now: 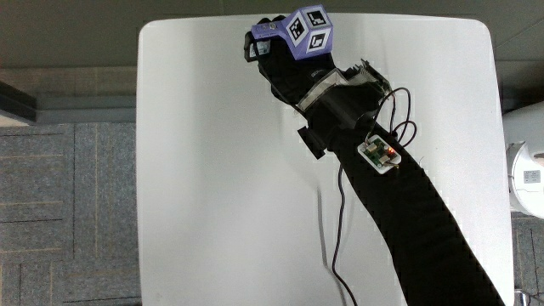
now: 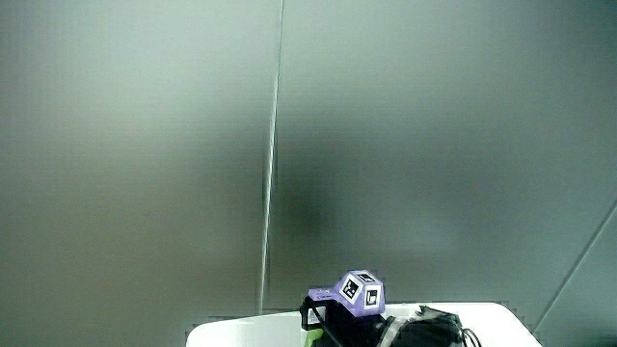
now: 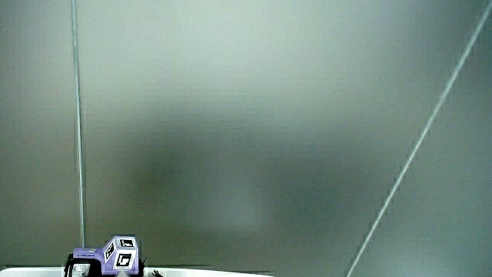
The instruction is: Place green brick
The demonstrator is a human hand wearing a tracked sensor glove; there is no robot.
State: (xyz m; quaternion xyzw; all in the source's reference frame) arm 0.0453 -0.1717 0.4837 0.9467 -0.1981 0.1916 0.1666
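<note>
- We see the hand [image 1: 285, 59] in its black glove over the white surface [image 1: 221, 170], close to the surface's edge farthest from the person.
- The patterned cube [image 1: 308, 34] sits on the back of the hand, purple with black-and-white markers on its faces.
- The forearm [image 1: 425, 221] in a black sleeve runs from the hand back toward the person, across a corner of the surface.
- A small circuit board [image 1: 380, 154] with a lit red dot is strapped on the forearm near the wrist; thin black cables [image 1: 333, 229] loop around it and trail over the surface toward the person.
- In a side view, a sliver of green [image 2: 312, 334] shows just under the hand [image 2: 337, 328], at the fingers' side; we take it as the green brick, low against the surface [image 2: 241, 335].
- In the main view the green brick is hidden under the hand, so we can't place it more exactly than beneath the hand near that edge.
- Finger state: we cannot tell how far the hand is closed or whether it truly grips the brick; the fingers are covered from above and cut off in both side views.
- Both side views are mostly pale wall; the cube [image 3: 121, 254] and a strip of the surface [image 3: 200, 273] barely show.
</note>
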